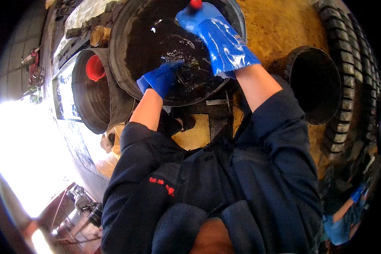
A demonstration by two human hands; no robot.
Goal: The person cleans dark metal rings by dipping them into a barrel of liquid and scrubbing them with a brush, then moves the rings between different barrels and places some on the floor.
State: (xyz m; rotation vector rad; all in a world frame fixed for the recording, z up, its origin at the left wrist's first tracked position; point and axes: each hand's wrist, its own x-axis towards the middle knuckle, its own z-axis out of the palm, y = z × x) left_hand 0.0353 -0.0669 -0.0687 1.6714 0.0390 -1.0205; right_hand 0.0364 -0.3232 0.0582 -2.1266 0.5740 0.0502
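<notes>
A wide round tub of dark liquid stands in front of me. My left hand, in a blue rubber glove, reaches over its near side with the fingers stretched toward the middle. The fingertips meet the rippled liquid, and anything below the surface is hidden. My right hand, in a wet, shiny blue glove, is over the far right part of the tub. Its fingers are closed at a small red object with a dark part, cut off by the upper edge, so its kind cannot be made out.
Left of the tub stands a dark drum-like container with a red cup-like vessel inside. A black round container and stacked tyres are on the right. Another person is at the lower right.
</notes>
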